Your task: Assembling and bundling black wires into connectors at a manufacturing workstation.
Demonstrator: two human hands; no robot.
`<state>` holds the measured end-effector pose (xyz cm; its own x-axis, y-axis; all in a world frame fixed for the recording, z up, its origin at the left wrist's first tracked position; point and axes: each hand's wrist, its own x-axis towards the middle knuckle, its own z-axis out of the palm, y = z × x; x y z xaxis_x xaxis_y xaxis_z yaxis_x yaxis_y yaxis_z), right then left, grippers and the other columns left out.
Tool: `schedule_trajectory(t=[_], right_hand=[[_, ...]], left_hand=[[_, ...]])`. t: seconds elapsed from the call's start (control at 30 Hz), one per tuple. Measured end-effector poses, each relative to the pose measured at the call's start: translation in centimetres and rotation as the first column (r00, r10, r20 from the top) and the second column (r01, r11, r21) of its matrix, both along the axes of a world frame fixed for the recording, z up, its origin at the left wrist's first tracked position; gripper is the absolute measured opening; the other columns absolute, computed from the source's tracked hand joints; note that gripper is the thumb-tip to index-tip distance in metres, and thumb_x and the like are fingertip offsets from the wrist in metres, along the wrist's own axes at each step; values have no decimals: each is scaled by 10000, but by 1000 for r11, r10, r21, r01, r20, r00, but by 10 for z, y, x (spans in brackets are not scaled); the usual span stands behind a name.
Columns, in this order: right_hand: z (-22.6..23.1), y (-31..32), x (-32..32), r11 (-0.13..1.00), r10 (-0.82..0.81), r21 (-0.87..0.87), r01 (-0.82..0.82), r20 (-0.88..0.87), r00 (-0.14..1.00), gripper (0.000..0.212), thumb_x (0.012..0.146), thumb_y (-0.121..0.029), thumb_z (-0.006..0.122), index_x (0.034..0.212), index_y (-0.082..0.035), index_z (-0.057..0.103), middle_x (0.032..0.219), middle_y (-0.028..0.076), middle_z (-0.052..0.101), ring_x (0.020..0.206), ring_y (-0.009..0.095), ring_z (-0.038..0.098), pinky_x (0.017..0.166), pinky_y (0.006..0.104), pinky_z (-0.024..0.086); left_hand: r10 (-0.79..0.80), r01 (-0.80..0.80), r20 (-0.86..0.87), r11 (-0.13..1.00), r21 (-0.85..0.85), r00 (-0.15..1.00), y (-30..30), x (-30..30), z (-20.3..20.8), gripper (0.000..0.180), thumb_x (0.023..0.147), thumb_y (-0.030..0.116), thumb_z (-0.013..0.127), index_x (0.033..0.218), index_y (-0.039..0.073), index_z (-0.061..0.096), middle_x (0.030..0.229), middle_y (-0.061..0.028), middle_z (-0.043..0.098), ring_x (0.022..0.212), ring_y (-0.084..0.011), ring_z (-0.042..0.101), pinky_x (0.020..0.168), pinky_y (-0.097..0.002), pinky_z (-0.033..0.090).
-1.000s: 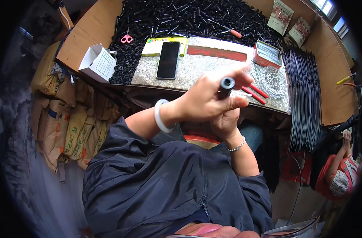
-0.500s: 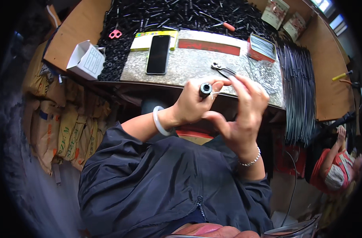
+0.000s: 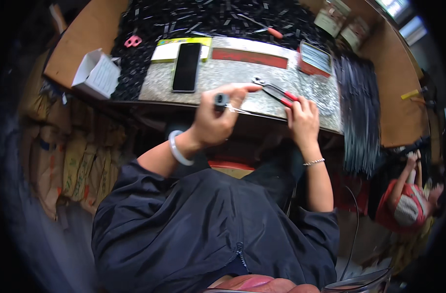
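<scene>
My left hand [image 3: 210, 117] is closed around a short black tube-like piece [image 3: 221, 100], its hollow end facing up between thumb and fingers. The index finger points out to the right, toward the pincers' head. A thin white tie [image 3: 240, 111] trails from the piece past my thumb. At the front edge of the work board, my right hand [image 3: 304, 122] has its fingers closed on the red handle ends of the pincers [image 3: 275, 92]. Their metal jaws lie on the speckled board [image 3: 223, 85], pointing to the far left.
On the board are a black phone [image 3: 186, 67], a yellow-white box [image 3: 163, 52], a red bar [image 3: 250, 57] and an open tin [image 3: 315, 59]. Black parts [image 3: 184, 17] heap behind; pink scissors [image 3: 133, 41] lie there. Black strips [image 3: 357, 107] hang at right. Another person [image 3: 403, 198] sits far right.
My right hand has left the black piece and moved onto the pincers' handles, closing on them. My left hand, still holding the piece, has shifted left. The view has turned slightly.
</scene>
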<state>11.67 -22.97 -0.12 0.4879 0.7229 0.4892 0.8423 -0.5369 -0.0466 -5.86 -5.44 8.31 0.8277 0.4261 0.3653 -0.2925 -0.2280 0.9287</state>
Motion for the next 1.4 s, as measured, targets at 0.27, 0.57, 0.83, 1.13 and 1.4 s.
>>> schedule_trajectory(t=[0.27,0.57,0.83,1.13,1.4], right_hand=[[1,13,2,993,25,-115,-25,-1,1000,216,844,-239,628,920,-44,574,989,126,545,950,301,519,793,386,425],[109,-24,-74,956,276,180,-231,-287,917,303,699,-113,749,982,-65,650,937,92,507,750,199,530,642,294,447],[138,-25,-94,985,169,-91,-147,330,929,245,759,-295,724,943,-137,686,952,50,548,769,199,542,622,312,447],[126,-34,-88,877,469,48,-478,-298,831,260,858,-187,626,723,-8,495,861,164,625,614,270,597,506,321,464],[108,-38,-101,925,147,187,-329,-979,-144,607,721,9,687,1218,4,338,680,91,545,513,189,538,483,268,441]], left_hand=[[43,-51,77,993,110,996,4,-7,4,317,976,239,482,1015,-14,669,721,-27,613,625,-37,459,569,-216,381],[235,-242,85,967,83,968,18,6,-18,265,969,196,492,1017,-2,662,590,47,478,566,-20,383,513,-217,337],[234,-235,28,970,65,972,9,15,-15,273,968,209,488,1005,3,664,603,48,487,567,-26,391,503,-230,320],[101,-102,61,995,18,993,3,1,-7,315,974,250,484,1029,-5,661,568,75,422,549,-9,362,474,-223,281],[-41,41,-2,999,25,999,-5,-9,-1,316,976,249,486,1104,4,638,533,100,379,519,15,322,446,-208,228]])
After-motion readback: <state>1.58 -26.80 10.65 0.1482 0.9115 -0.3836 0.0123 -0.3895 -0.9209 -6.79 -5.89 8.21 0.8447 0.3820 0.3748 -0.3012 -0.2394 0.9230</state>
